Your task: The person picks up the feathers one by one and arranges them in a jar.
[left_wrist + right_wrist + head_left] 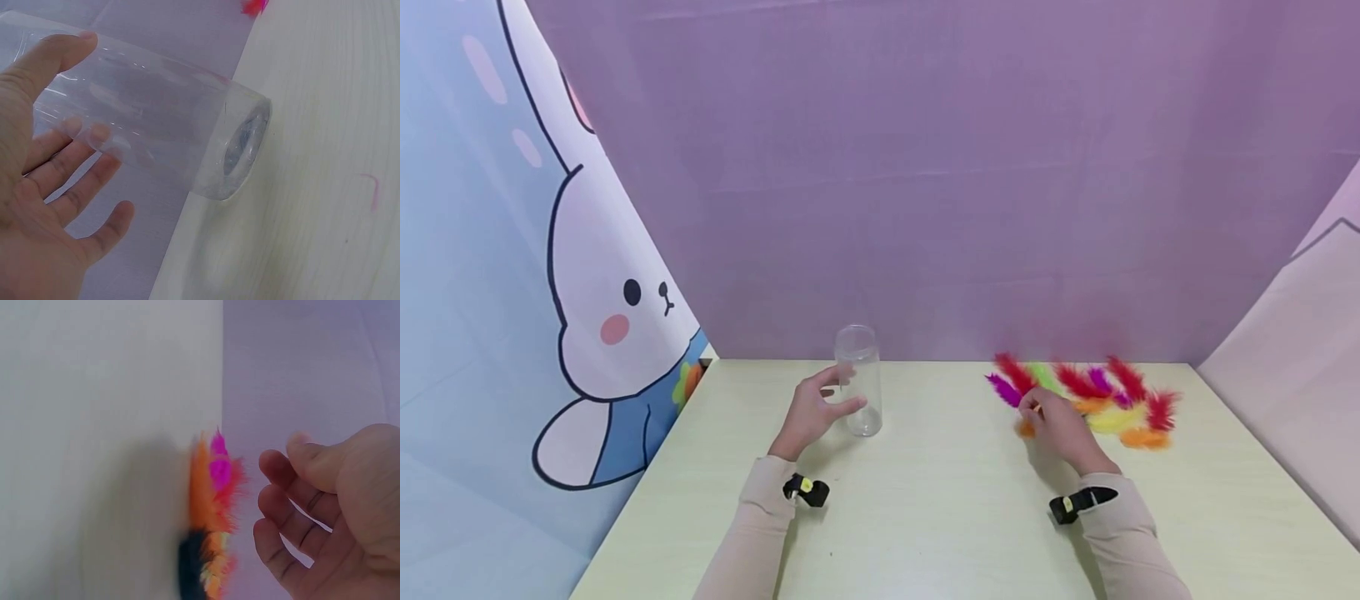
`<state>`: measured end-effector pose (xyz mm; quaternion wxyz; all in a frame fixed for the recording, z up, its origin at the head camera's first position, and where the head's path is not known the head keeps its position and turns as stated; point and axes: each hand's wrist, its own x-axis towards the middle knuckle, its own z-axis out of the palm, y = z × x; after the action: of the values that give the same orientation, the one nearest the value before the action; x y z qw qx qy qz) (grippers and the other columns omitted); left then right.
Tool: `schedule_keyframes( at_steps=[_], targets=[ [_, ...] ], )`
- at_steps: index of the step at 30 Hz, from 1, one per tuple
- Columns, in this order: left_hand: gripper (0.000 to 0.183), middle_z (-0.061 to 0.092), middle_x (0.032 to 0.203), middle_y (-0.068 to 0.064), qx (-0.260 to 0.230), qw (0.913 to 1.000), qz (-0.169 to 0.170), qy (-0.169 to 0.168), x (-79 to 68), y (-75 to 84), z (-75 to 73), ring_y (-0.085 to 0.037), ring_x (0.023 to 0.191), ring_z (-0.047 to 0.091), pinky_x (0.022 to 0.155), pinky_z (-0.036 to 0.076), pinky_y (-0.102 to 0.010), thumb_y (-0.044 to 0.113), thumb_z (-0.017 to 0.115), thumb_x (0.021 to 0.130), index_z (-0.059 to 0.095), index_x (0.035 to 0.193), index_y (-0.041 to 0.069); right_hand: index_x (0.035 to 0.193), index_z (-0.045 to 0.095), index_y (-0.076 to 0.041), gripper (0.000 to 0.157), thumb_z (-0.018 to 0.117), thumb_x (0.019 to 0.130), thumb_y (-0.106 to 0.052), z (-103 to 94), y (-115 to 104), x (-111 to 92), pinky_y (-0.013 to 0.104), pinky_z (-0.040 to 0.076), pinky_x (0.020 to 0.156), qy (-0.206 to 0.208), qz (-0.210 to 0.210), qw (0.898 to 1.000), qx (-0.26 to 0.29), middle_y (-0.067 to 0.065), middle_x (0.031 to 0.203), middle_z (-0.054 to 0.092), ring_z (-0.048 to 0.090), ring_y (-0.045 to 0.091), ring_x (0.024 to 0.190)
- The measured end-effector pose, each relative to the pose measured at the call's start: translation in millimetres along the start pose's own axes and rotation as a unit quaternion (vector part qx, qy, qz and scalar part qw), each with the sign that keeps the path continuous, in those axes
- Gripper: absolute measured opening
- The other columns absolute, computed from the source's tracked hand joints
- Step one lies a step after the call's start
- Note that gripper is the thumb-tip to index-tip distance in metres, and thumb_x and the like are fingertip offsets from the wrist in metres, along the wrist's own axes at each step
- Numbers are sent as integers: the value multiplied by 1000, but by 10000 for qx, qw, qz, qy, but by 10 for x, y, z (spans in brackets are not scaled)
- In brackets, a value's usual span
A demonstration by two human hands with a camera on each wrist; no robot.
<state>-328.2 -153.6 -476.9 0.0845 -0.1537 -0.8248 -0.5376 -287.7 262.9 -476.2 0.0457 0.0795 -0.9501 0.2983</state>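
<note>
A clear, see-through cylindrical jar (870, 383) stands upright on the pale table, left of centre. My left hand (811, 414) holds it from the left, thumb on the near side and fingers behind; in the left wrist view the fingers show through the clear wall of the jar (162, 119). On the right, my right hand (1060, 429) hovers over a spread of coloured feathers (1116, 418), its fingers loosely curled. In the right wrist view no feather shows between thumb and fingers (275, 540). An orange feather (201, 487) lies below them, with magenta, red and dark ones beside it.
The feathers lie near the back edge of the table (925, 500), in red, purple, green, yellow and orange. A purple cloth wall (955, 183) rises right behind that edge. To the left hangs a blue sheet with a rabbit print (602, 325).
</note>
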Motion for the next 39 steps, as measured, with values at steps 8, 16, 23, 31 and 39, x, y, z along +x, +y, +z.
schedule_keyframes(
  at_steps=[8,16,23,31,39],
  targets=[
    [55,71,127,-7,0,10000,-80,11,1,31,-6,-27,122,62,109,50,-56,30,88,81,67,131,17,106,73,-4,15,75,91,-7,-28,51,-22,44,61,80,-188,-100,9994,-272,8,98,69,63,25,88],
    [59,70,130,-11,28,10000,-38,-16,12,10,1,-29,122,62,108,51,-55,30,88,82,66,133,12,97,78,-12,11,81,87,-10,1,122,-63,47,61,82,-307,-422,9959,-733,1,90,69,63,21,85],
    [56,71,128,-6,64,10000,-45,-14,9,32,5,-27,122,63,108,51,-53,31,88,81,67,131,17,87,77,-16,8,79,88,-9,26,153,-50,40,59,77,-245,-377,9961,-753,-3,84,68,60,17,81],
    [60,68,132,-16,45,10000,-55,-47,11,20,3,-28,123,62,109,49,-56,31,87,83,64,135,10,82,73,-17,12,77,89,-8,48,159,-15,39,57,76,-176,-561,9940,-919,-2,83,64,57,17,79],
    [59,69,131,-13,38,9999,-123,-63,10,19,-9,-28,122,61,109,50,-55,29,88,82,65,134,12,91,69,-11,5,73,94,-11,34,111,3,37,56,74,-99,-277,9983,-507,4,91,62,56,20,80]
  ],
)
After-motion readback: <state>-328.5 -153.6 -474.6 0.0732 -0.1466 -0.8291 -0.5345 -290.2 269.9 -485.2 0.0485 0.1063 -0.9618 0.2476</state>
